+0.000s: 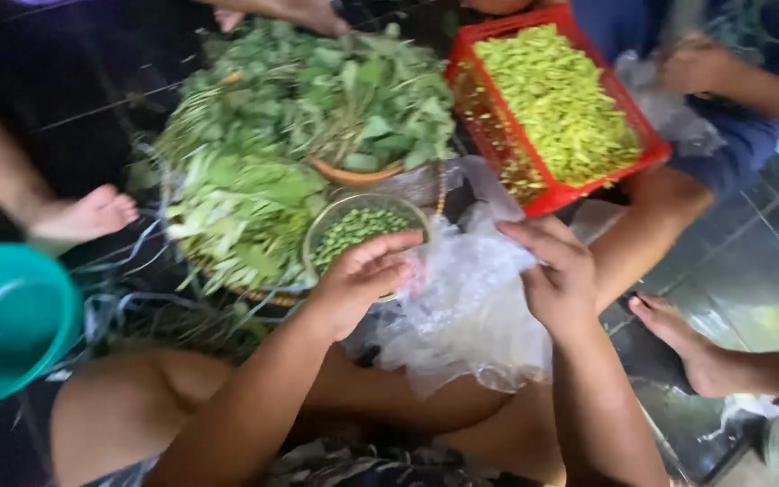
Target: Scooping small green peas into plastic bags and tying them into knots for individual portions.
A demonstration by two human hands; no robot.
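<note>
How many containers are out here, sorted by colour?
Red crate of yellow-green pods: 1
Teal bowl: 1
Clear bowl of green peas: 1
Brown woven tray under the leafy greens: 1
Total: 4

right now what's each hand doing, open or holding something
Left hand: fingers curled on the clear plastic bag, beside the bowl of peas.
Right hand: closed, pinching the same bag.

Dark glossy tiled floor point(750, 271) with pale daylight reflections
</note>
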